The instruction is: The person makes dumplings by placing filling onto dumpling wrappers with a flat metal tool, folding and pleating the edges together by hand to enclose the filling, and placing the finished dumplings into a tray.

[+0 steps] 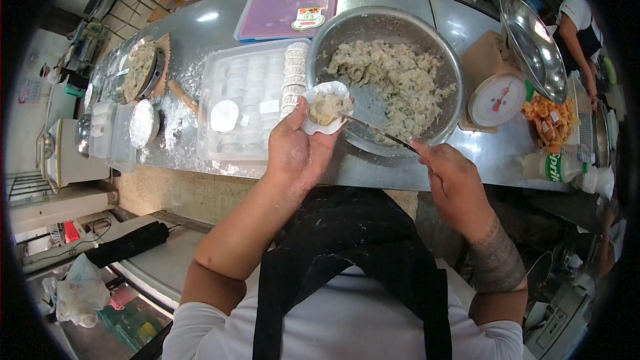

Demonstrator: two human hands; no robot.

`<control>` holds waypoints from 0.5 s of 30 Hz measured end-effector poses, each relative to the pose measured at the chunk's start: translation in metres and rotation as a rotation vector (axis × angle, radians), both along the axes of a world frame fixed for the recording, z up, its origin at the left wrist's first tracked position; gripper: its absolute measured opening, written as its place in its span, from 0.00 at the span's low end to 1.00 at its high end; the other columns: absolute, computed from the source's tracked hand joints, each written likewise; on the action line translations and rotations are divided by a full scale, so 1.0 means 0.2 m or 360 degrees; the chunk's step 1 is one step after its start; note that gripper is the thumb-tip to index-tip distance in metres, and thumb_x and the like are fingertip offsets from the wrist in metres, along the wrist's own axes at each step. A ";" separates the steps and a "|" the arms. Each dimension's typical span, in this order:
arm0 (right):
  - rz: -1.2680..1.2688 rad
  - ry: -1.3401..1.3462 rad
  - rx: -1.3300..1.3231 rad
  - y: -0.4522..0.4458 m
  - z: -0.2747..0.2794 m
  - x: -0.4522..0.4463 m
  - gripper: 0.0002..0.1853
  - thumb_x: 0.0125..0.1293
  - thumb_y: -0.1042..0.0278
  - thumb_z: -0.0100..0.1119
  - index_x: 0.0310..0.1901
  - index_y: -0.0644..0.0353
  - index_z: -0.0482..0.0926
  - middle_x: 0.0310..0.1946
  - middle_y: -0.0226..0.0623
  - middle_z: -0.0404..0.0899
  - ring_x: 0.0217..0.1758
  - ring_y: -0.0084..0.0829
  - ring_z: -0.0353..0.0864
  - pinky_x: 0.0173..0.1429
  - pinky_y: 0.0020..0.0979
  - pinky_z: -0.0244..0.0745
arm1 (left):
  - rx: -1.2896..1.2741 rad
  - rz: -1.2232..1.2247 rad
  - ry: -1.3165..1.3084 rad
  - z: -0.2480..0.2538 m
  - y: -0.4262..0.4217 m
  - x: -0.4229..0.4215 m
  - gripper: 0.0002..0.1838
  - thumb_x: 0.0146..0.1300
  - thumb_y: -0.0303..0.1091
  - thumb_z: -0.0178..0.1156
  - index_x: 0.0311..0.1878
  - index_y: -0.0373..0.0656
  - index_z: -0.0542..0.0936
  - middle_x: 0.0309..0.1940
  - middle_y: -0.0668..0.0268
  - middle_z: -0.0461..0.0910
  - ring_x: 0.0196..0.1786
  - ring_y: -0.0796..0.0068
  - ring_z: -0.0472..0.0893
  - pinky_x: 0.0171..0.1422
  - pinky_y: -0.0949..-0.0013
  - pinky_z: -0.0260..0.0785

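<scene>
My left hand (298,151) cups a round white dumpling wrapper (317,125) with a lump of pale filling (327,108) on it. In my right hand (451,181) is the handle of a thin metal spreader or knife (380,131), its tip touching the filling. Just beyond both hands stands a large steel bowl (456,103) partly full of pale minced filling (400,73) with green flecks. Left of the bowl lies a translucent plastic box (208,120) with a row of pleated dumplings (294,72) along its right edge. A loose wrapper (225,116) rests on the box.
Farther left are a rolling pin (183,97), a stack of floured wrappers (144,123) and a second bowl of filling (139,70). A purple-lidded box (283,7) sits behind. To the right are a scale (497,101), a Sprite bottle (552,167) and another person (577,33).
</scene>
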State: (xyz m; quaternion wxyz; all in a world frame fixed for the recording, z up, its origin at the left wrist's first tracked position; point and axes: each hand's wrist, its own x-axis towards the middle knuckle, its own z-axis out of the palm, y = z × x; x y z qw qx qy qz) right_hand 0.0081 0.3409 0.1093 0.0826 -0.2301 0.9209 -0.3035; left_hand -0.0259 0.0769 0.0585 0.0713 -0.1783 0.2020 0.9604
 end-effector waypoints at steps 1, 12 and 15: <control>-0.0055 0.0084 -0.0006 0.01 -0.04 -0.01 0.29 0.65 0.83 0.55 0.69 0.54 0.76 0.42 0.52 0.80 0.45 0.55 0.83 0.50 0.49 0.80 | 0.0004 0.0005 -0.0002 0.01 0.01 0.00 0.28 0.85 0.39 0.36 0.75 0.26 0.56 0.74 0.39 0.64 0.76 0.41 0.67 0.86 0.45 0.57; -0.0242 0.0344 0.0354 0.10 -0.02 -0.11 0.28 0.64 0.80 0.56 0.66 0.49 0.80 0.45 0.49 0.81 0.49 0.50 0.83 0.54 0.46 0.79 | -0.0091 -0.0129 -0.0116 -0.05 0.02 -0.06 0.28 0.85 0.40 0.36 0.75 0.26 0.57 0.72 0.40 0.66 0.75 0.43 0.69 0.84 0.46 0.59; -0.0064 0.0485 0.0401 -0.02 0.00 -0.07 0.30 0.63 0.80 0.58 0.67 0.44 0.80 0.46 0.46 0.81 0.50 0.47 0.82 0.55 0.44 0.79 | 0.0002 -0.0215 -0.0074 -0.05 0.01 -0.07 0.27 0.84 0.39 0.37 0.75 0.27 0.57 0.72 0.41 0.66 0.76 0.44 0.68 0.84 0.45 0.59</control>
